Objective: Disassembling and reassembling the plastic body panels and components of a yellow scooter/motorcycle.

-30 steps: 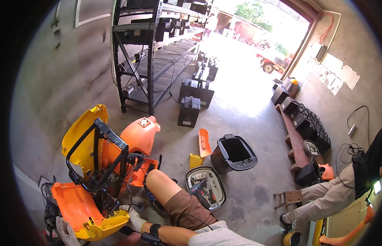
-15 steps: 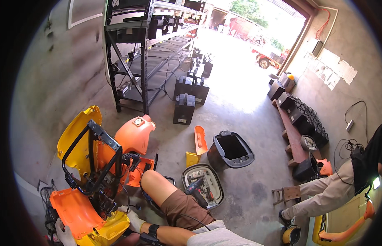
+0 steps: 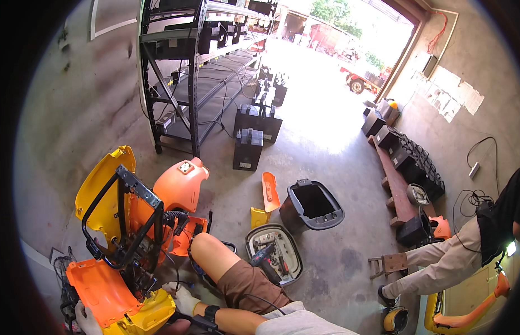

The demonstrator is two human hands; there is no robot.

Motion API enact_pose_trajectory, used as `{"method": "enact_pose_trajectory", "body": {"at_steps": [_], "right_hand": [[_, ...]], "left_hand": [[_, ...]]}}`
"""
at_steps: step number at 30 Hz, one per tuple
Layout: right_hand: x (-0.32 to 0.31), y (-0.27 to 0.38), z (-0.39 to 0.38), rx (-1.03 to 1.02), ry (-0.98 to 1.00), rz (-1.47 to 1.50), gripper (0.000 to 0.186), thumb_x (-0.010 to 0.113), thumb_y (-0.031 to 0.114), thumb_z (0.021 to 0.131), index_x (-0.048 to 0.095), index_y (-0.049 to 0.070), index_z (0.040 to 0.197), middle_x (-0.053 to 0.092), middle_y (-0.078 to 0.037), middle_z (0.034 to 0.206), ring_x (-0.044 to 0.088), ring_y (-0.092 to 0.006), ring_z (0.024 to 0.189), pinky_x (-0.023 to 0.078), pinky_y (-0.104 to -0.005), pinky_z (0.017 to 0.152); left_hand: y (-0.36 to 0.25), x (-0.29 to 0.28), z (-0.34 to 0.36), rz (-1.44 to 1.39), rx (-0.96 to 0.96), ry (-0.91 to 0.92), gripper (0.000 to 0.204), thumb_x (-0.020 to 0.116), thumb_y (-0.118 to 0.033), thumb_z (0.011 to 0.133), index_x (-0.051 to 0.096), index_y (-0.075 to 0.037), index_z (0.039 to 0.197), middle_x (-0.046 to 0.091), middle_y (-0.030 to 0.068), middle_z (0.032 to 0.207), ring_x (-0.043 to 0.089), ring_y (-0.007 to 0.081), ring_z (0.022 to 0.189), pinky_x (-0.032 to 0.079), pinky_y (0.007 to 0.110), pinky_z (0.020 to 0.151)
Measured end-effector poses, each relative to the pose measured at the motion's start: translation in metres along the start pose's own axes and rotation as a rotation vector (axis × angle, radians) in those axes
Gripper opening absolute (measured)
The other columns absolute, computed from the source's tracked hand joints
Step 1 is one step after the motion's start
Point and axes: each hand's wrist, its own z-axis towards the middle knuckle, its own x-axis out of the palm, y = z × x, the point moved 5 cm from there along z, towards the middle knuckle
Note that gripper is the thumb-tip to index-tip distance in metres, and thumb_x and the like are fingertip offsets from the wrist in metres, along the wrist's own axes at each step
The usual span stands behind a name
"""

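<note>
Low at the left, my left hand (image 3: 88, 319) in a pale glove is closed on the outer side of an orange plastic body panel (image 3: 102, 290) joined to a yellow panel (image 3: 154, 314). At the yellow panel's right edge, my gloved right hand (image 3: 184, 300) grips it, fingertips partly hidden. Directly beyond the panels stands a partly stripped scooter, its black tubular frame (image 3: 123, 215) bare and wiring showing. Orange front bodywork (image 3: 179, 184) and a tall yellow cover (image 3: 106, 195) surround that frame. My bent knee (image 3: 212, 251) is close to its right side.
A tool tray (image 3: 274, 254) with a cordless drill (image 3: 264, 259) lies beside my thigh. Behind it are a black bin (image 3: 312, 204) and a loose orange panel (image 3: 270, 191). Batteries (image 3: 248, 149) stand by the black shelving (image 3: 194, 111). At right another person (image 3: 439, 268) works.
The view has shifted very slightly. Both hands stay at the panels, with hardly any visible movement.
</note>
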Motion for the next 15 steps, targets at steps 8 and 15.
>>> {"method": "enact_pose_trajectory", "body": {"at_steps": [8,15], "right_hand": [[-0.013,0.028,-0.02,0.136,-0.224,0.374,0.033,0.054,0.033,0.087,0.065,0.007,0.104,0.065,-0.009,0.107,0.059,-0.0285,0.103,0.048,-0.0429,0.088],[-0.045,0.066,-0.018,0.09,-0.285,0.294,0.033,0.05,0.031,0.089,0.063,0.008,0.108,0.065,-0.009,0.109,0.063,-0.0276,0.095,0.054,-0.0444,0.078]], "left_hand": [[0.064,0.035,0.006,-0.285,-0.093,-0.05,0.026,0.05,-0.002,0.093,0.055,0.007,0.116,0.063,0.013,0.107,0.06,0.0201,0.099,0.045,0.031,0.092],[0.073,0.033,0.002,-0.367,-0.119,-0.032,0.025,0.051,-0.002,0.093,0.056,0.007,0.115,0.063,0.0115,0.104,0.06,0.0192,0.094,0.046,0.03,0.088]]}}
